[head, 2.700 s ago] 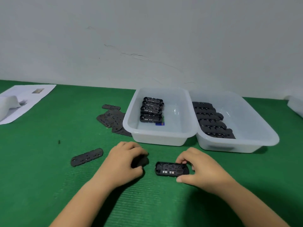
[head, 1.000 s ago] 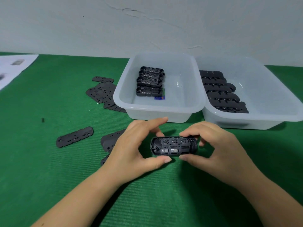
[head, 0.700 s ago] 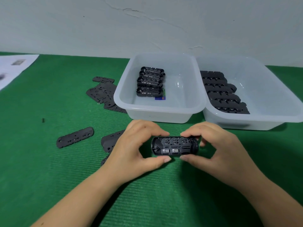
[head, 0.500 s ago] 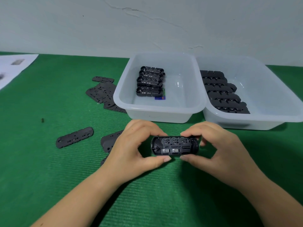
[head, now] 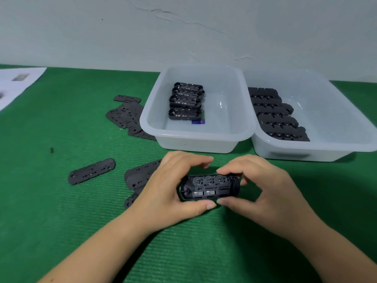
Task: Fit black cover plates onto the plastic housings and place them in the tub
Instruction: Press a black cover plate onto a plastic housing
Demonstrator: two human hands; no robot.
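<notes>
A black plastic housing (head: 209,187) is held just above the green mat, its open ribbed side facing me. My left hand (head: 170,189) grips its left end, thumb below and fingers over the top. My right hand (head: 263,190) pinches its right end the same way. Whether a cover plate sits behind the housing is hidden. Loose black cover plates (head: 140,176) lie partly under my left hand, and one more plate (head: 91,170) lies further left. The left tub (head: 195,137) holds several stacked housings (head: 186,104).
A second white tub (head: 306,154) at the right holds a row of black housings (head: 275,115). A pile of cover plates (head: 126,116) lies left of the left tub. White paper (head: 18,82) sits at the far left, with a wall behind.
Both hands lifted the housing off the mat and turned it up toward me, then held it nearly still. My left index finger, stretched out a second ago, now curls over the top.
</notes>
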